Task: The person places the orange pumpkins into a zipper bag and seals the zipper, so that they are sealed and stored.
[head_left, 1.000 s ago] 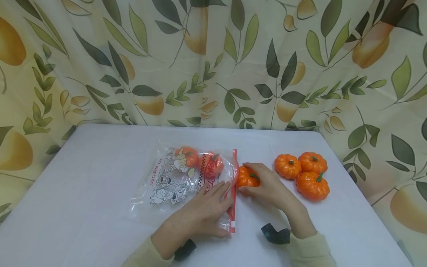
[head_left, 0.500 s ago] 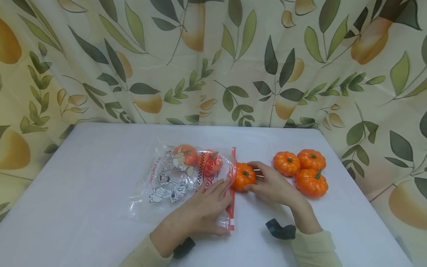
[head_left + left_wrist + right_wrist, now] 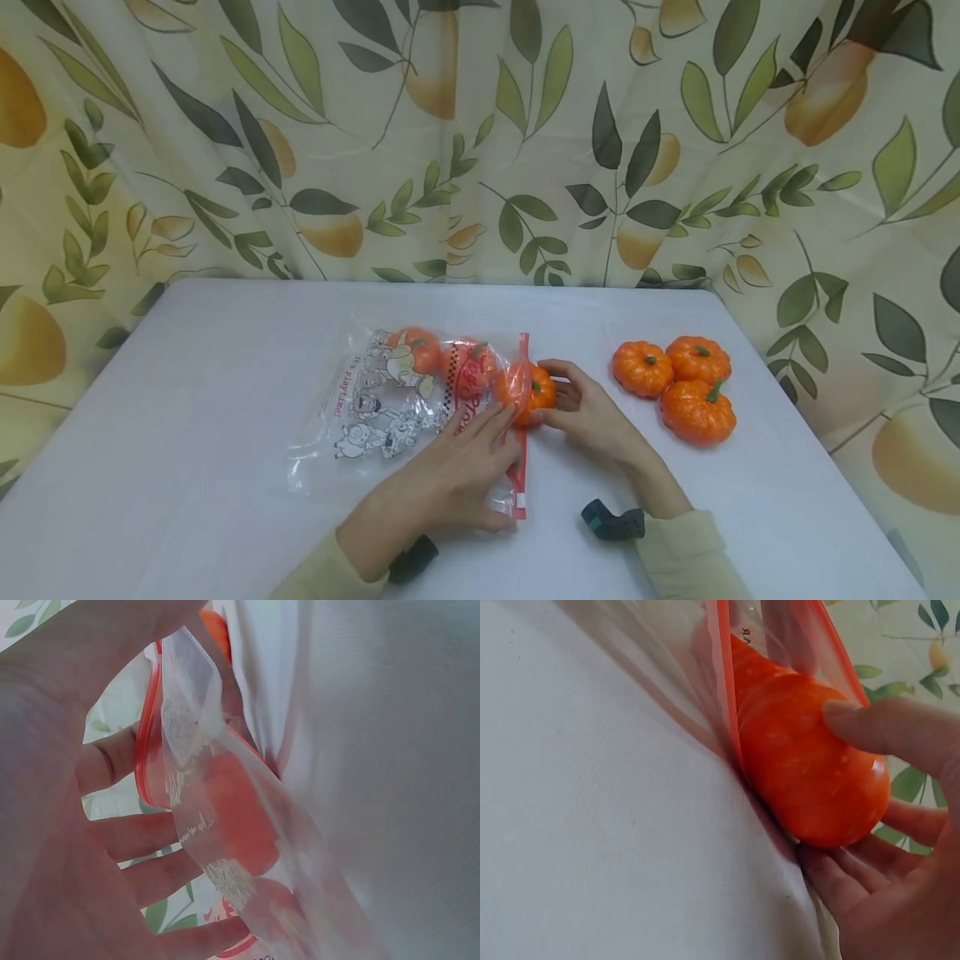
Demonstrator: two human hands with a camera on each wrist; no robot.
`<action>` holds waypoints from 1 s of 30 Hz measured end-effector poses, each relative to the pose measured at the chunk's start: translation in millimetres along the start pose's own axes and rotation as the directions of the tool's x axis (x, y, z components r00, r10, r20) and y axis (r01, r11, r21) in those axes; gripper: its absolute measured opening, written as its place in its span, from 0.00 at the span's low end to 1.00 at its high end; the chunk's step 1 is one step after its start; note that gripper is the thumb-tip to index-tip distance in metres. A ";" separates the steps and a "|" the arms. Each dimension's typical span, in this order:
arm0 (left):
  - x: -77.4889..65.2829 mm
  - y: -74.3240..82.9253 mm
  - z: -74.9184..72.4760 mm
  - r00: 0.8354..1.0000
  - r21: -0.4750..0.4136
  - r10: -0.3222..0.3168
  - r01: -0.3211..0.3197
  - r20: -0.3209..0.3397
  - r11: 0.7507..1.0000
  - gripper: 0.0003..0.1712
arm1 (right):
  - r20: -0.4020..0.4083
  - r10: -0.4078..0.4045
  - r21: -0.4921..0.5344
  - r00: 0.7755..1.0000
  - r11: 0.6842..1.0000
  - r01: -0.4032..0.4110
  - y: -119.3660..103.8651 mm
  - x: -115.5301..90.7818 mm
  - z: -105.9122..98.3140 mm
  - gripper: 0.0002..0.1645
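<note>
A clear zip bag [image 3: 315, 458] with printed cartoon figures and a red edge lies mid-table. Two orange toy pumpkins [image 3: 420, 350] are inside it. My left hand [image 3: 457, 483] rests over the bag near its mouth, fingers extended; in the left wrist view the red edge [image 3: 142, 769] bows apart beside those fingers. My right hand [image 3: 588, 417] holds another orange pumpkin [image 3: 543, 390] at the mouth, thumb on top and fingers beneath. That pumpkin [image 3: 817, 765] is partly within the bag in the right wrist view, its far side behind the film.
Three more orange pumpkins [image 3: 697, 414] sit grouped on the right of the white table [image 3: 187, 400]. A curtain [image 3: 480, 167] printed with leaves and fruit hangs behind the table. Dark wrist-worn devices [image 3: 613, 521] show below the hands.
My right hand has moved left with the pumpkin, which has passed from beside the bag's red edge to partly inside its mouth. The left hand has stayed in place on the bag.
</note>
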State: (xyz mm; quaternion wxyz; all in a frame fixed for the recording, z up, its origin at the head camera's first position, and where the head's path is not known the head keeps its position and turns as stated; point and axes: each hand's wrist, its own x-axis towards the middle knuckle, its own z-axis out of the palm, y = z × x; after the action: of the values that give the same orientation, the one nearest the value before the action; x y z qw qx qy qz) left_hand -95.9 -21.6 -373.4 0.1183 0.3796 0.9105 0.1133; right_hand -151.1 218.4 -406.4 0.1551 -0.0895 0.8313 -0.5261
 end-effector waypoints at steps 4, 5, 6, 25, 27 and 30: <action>-0.6 0.2 -1.7 1.000 -0.003 0.001 -0.001 -0.011 1.000 0.36 | 0.037 -0.035 0.082 0.999 0.996 0.032 4.5 -1.1 -1.2 0.45; -0.8 0.3 -2.3 1.000 -0.002 0.002 -0.002 -0.014 1.000 0.36 | 0.040 -0.034 0.098 0.999 0.995 0.030 5.3 -1.2 -1.3 0.45; -1.1 0.4 -2.6 1.000 0.002 0.005 -0.005 -0.019 1.000 0.36 | 0.045 -0.033 0.107 0.998 0.994 0.028 6.2 -1.4 -1.2 0.45; -2.2 0.3 -2.5 0.994 0.046 0.060 -0.056 -0.091 0.997 0.30 | 0.030 -0.073 0.052 0.997 0.996 0.071 10.0 -1.1 6.0 0.42; -2.4 0.4 -2.7 0.994 0.055 0.061 -0.056 -0.091 0.997 0.31 | 0.030 -0.064 0.017 0.997 0.998 0.064 8.4 -0.8 7.6 0.42; -3.0 0.7 -2.7 0.995 0.057 0.058 -0.053 -0.087 0.997 0.34 | 0.016 -0.069 -0.032 0.997 0.997 0.070 6.1 0.2 9.9 0.42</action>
State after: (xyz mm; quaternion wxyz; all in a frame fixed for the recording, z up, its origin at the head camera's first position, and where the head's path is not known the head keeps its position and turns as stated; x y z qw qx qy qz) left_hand -94.2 -23.6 -370.3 0.0643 0.4027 0.9066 0.1082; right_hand -147.7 212.5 -415.9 0.1413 -0.1247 0.8351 -0.5168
